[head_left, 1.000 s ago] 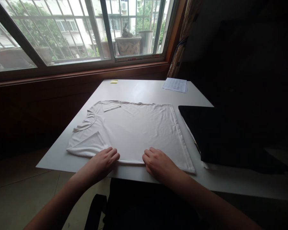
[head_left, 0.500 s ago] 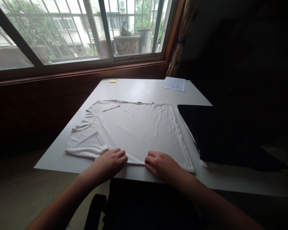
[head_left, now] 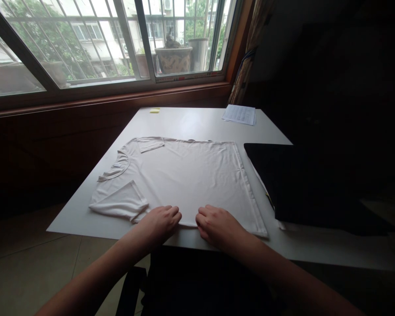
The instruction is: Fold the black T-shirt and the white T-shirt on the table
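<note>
A white T-shirt lies spread flat on the white table, its collar to the left and its hem to the right. Both sleeves are folded in over the body. My left hand is closed on the shirt's near side edge, just right of the near sleeve. A short way to the right, my right hand pinches the same edge, fingers curled. A small gap of fabric edge shows between the two hands. The fingertips of both hands are partly hidden.
Dark folded cloth lies on the table's right side, with something pale under it. Printed papers and a yellow sticky note rest near the far edge. A barred window stands beyond. Below the near edge is a dark chair armrest.
My left hand has slid a little to the right along the shirt's near edge. My right hand has shifted slightly left, so the gap between them is narrower. The shirt lies as before.
</note>
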A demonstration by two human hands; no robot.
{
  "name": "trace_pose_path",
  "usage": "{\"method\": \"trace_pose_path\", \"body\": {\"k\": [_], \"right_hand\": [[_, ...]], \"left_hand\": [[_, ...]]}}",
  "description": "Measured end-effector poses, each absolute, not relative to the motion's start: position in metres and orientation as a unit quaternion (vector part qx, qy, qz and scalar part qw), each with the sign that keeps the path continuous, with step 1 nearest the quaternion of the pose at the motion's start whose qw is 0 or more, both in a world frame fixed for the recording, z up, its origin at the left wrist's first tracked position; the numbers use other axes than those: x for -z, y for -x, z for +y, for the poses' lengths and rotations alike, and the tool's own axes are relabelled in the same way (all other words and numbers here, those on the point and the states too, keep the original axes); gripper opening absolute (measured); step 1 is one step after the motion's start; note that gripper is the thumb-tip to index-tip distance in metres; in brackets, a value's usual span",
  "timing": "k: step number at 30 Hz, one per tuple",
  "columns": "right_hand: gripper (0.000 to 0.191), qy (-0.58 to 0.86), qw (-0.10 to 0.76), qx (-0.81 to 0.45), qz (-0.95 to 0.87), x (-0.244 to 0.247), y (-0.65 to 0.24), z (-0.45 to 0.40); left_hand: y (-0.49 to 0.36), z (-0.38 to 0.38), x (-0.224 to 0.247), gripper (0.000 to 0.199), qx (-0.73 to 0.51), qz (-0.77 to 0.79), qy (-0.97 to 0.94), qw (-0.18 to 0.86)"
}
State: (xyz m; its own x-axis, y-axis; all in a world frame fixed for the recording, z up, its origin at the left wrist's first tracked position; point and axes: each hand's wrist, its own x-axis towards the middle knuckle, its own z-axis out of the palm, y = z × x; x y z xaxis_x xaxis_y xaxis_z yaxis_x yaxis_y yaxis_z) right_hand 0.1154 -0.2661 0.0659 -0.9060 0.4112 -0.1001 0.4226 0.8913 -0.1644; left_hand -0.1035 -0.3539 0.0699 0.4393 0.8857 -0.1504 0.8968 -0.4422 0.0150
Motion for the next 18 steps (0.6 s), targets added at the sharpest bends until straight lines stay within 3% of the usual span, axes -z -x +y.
{"method": "trace_pose_path", "body": {"k": [8, 18], "right_hand": [[0.015, -0.208, 0.037, 0.02, 0.977, -0.069, -0.112, -0.272], [0.022, -0.24, 0.024, 0.081, 0.967, -0.059, -0.129, -0.266]], "left_hand": [[0.1, -0.352, -0.06, 0.012, 0.051, 0.519, -0.853, 0.007], [0.105, -0.358, -0.054, 0.017, 0.012, 0.522, -0.853, 0.008]]}}
